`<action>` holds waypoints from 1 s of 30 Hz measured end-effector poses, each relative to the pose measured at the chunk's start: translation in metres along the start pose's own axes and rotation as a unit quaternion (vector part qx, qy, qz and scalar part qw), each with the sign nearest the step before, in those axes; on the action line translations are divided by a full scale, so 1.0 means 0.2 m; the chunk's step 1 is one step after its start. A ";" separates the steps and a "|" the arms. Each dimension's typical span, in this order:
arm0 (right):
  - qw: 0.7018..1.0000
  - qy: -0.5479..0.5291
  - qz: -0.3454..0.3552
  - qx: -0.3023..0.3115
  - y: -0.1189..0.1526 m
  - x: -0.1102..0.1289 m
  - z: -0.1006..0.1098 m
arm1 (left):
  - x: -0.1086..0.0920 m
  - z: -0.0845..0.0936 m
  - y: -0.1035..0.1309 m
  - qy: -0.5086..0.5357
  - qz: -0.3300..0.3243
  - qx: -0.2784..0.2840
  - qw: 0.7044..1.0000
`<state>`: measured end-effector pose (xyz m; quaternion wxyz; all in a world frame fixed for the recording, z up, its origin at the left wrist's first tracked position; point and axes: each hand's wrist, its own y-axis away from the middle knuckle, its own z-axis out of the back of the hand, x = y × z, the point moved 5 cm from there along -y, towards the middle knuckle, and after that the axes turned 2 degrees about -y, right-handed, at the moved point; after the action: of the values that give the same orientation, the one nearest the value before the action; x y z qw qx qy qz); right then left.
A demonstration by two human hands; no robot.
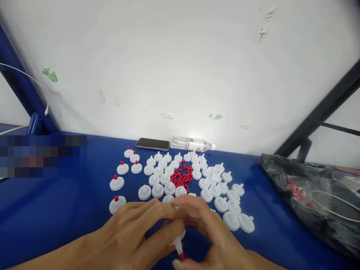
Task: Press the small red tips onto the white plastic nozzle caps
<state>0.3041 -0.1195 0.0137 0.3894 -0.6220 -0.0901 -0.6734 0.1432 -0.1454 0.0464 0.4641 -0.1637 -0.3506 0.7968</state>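
Observation:
My left hand (140, 232) is closed around a white round cap with a spout (177, 243), low in the middle of the view. The cap's spout points down toward me, with a red tip (181, 257) on its end. My right hand (208, 228) curves around the same cap from the right, its thumb at the red tip and its fingers meeting my left fingers. Beyond my hands lie several white caps (144, 192) with bare spouts around a pile of loose red tips (181, 177). At the left stand several white caps with red tips (116, 183).
A phone (152, 144) and a clear bottle (191, 144) lie at the back of the blue table (84, 161), by the white wall. A black plastic bag (315, 202) with red pieces and a white cable is on the right. Blue and dark frame bars stand at both sides.

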 end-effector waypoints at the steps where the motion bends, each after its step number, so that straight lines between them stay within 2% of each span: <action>1: 1.000 -0.009 -0.012 0.004 0.00 -0.01 0.00 | 0.00 0.00 0.00 0.000 0.003 -0.001 1.000; 6: 0.995 -0.087 -0.055 0.002 0.01 -0.01 0.00 | 0.02 0.00 0.01 -0.006 0.013 -0.003 1.000; 13: 0.983 -0.141 -0.113 0.041 -0.01 0.02 0.01 | 0.01 0.00 0.02 -0.007 0.045 -0.007 0.999; 18: 0.970 -0.172 -0.165 0.043 -0.01 0.02 0.03 | 0.00 0.01 0.01 0.001 0.053 -0.014 0.999; 23: 0.958 -0.219 -0.182 0.045 0.00 0.02 0.00 | 0.03 0.00 0.00 -0.005 0.062 -0.009 0.998; 27: 0.973 -0.175 -0.153 0.013 -0.01 0.02 0.01 | 0.01 0.00 -0.01 -0.013 0.059 -0.004 0.998; 30: 0.977 -0.154 -0.146 0.034 -0.02 0.03 -0.01 | -0.02 0.00 -0.01 -0.011 0.045 -0.009 0.999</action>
<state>0.3015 -0.1208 0.0209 0.2891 -0.6846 -0.2615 -0.6160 0.1458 -0.1487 0.0480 0.4225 -0.1744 -0.3554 0.8153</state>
